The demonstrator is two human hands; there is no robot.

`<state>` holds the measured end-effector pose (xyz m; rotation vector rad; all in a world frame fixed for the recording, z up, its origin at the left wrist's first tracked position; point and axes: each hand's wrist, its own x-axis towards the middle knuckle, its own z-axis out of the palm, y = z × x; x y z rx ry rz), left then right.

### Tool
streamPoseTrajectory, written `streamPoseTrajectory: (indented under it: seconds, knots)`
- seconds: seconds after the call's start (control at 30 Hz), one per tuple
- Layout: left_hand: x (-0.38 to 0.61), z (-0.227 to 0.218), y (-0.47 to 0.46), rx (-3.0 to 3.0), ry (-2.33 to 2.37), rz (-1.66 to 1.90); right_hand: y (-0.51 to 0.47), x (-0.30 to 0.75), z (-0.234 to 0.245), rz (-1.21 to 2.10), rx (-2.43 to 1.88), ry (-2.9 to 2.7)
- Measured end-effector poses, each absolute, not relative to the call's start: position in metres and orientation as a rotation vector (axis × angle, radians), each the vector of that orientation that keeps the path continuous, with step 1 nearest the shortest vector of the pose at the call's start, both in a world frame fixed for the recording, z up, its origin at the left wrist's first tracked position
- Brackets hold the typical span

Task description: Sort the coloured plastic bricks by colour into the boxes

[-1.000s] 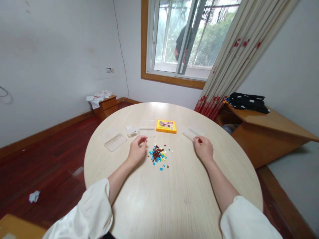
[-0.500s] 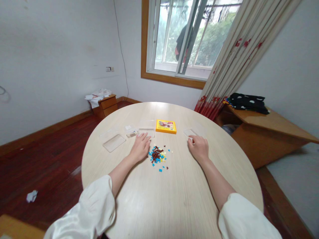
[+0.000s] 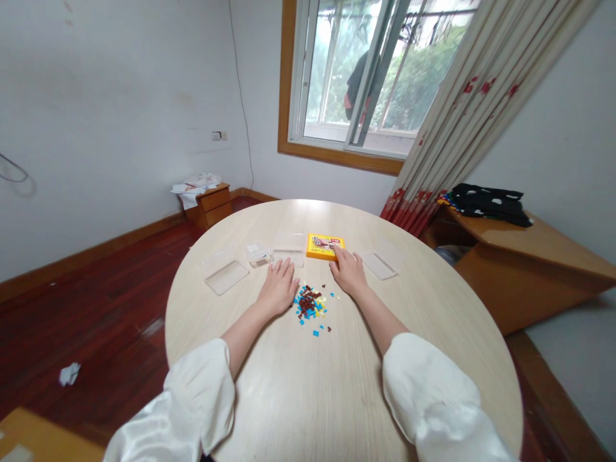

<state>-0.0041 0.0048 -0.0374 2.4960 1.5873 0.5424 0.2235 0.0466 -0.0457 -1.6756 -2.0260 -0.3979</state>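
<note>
My left hand (image 3: 278,287) lies flat on the table with its fingers stretched out, just left of a pile of small building bricks (image 3: 310,303) in brown, blue, yellow and cream. A few loose bricks are scattered around that pile. My right hand (image 3: 349,272) reaches to the lower right corner of a flat yellow box (image 3: 317,255) with a printed picture on its lid. Its fingers are apart, and the fingertips overlap the box's edge; whether they press on it I cannot tell. Beyond my left fingertips is a clear plastic tray (image 3: 287,258).
On the round pale wooden table (image 3: 298,398) are another clear tray (image 3: 227,278) at left, a small clear box (image 3: 258,254) near it and a clear case (image 3: 382,265) at right. A wooden cabinet with dark folded cloth (image 3: 488,204) stands beyond the table's right side.
My right hand has left the clear case on the right and moved left to the yellow box, its fingers now more extended. My left hand stays beside the bricks. The view has shifted slightly.
</note>
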Motion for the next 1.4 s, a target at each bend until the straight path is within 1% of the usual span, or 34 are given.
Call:
streamPoseTrajectory:
  seconds: [0.23,0.37,0.57,0.77,0.93,1.07,1.17,1.4]
  knots:
    - [-0.006,-0.042,0.005,2.466,1.562,0.632,0.026,0.223,-0.041,-0.478,-1.621,-2.017]
    - [-0.006,-0.042,0.003,2.477,1.581,0.644,0.025,0.223,-0.040,-0.417,-1.602,-2.015]
    - [-0.005,-0.037,0.002,2.464,1.625,0.566,0.039,0.229,-0.052,-0.234,-1.822,-1.937]
    - [-0.005,-0.038,0.002,2.435,1.621,0.588,0.036,0.230,-0.051,-0.215,-1.770,-1.891]
    - [-0.007,-0.043,0.006,2.402,1.601,0.656,0.037,0.233,-0.050,-0.030,-1.638,-1.811]
    - [-0.008,-0.048,0.009,2.388,1.581,0.740,0.039,0.239,-0.050,0.190,-1.497,-1.587]
    - [-0.008,-0.050,0.009,2.380,1.573,0.788,0.038,0.241,-0.047,0.282,-1.504,-1.461]
    - [-0.009,-0.051,0.009,2.389,1.565,0.803,0.037,0.245,-0.045,0.190,-1.660,-1.345]
